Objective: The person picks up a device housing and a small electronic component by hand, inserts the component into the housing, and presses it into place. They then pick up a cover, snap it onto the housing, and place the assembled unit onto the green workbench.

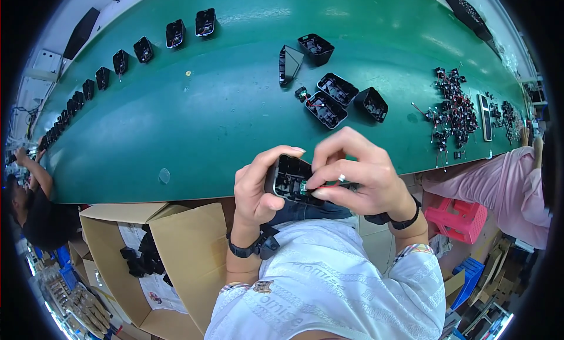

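Just past the table's near edge, my left hand is closed around an open black plastic housing, its hollow side facing up. Fingers of my right hand reach into that housing in a pinch on a small green circuit board. A red wire runs out below those fingers, and a small white connector shows against them. My fingertips partly hide the board, so its exact seating cannot be told. Beyond my hands lies another housing with a small wired part at its rim.
Several black housings stand on the green table; a curved row runs down its left side. At right lie a pile of wired parts and a handheld device. A cardboard box, pink stool and co-workers flank me.
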Action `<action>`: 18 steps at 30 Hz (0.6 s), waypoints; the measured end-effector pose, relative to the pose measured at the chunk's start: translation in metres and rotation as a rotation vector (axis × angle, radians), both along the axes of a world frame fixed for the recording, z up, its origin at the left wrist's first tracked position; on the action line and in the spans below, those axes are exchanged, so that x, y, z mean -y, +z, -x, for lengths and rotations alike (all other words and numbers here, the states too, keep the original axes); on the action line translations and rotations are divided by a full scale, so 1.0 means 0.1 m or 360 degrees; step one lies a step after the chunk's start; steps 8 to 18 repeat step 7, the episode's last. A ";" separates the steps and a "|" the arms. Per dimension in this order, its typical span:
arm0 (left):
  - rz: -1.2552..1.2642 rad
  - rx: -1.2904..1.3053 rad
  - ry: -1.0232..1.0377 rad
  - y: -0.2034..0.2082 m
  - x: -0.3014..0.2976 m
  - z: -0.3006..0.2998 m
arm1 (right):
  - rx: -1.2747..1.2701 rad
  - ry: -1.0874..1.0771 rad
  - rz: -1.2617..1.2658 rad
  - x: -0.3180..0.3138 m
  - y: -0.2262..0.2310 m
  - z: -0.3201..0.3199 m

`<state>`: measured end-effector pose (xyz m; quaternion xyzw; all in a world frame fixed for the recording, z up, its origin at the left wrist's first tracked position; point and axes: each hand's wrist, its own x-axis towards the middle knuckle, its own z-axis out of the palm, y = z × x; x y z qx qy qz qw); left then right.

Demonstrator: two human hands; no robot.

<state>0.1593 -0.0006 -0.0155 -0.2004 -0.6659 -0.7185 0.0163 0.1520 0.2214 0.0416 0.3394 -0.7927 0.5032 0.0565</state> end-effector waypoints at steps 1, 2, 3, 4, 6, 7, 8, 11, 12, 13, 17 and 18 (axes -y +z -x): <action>-0.0082 0.0086 0.0004 -0.01 -0.01 -0.01 | 0.0087 0.0040 0.0032 -0.02 0.03 0.00; -0.0166 0.0171 0.0004 -0.02 -0.01 -0.01 | 0.0086 0.0040 0.0032 -0.03 0.06 0.01; -0.0160 0.0104 -0.0011 -0.03 0.00 0.02 | 0.0091 0.0063 -0.0007 -0.04 0.08 0.01; -0.0161 0.0103 -0.0009 -0.04 -0.01 0.04 | 0.0097 0.0087 -0.0047 -0.04 0.09 0.01; -0.0187 0.0189 -0.0073 -0.08 -0.02 0.08 | 0.0053 0.0092 -0.0141 -0.01 0.05 0.01; -0.0192 0.0191 -0.0077 -0.08 -0.02 0.08 | -0.0142 0.0037 -0.0237 -0.03 0.00 0.03; -0.0192 0.0191 -0.0077 -0.08 -0.02 0.08 | -0.0142 0.0037 -0.0237 -0.03 0.00 0.03; -0.0192 0.0191 -0.0077 -0.08 -0.02 0.08 | -0.0142 0.0037 -0.0237 -0.03 0.00 0.03; -0.0192 0.0191 -0.0077 -0.08 -0.02 0.08 | -0.0142 0.0037 -0.0237 -0.03 0.00 0.03; -0.0192 0.0191 -0.0077 -0.08 -0.02 0.08 | -0.0142 0.0037 -0.0237 -0.03 0.00 0.03; -0.0192 0.0191 -0.0077 -0.08 -0.02 0.08 | -0.0142 0.0037 -0.0237 -0.03 0.00 0.03; -0.0192 0.0191 -0.0077 -0.08 -0.02 0.08 | -0.0142 0.0037 -0.0237 -0.03 0.00 0.03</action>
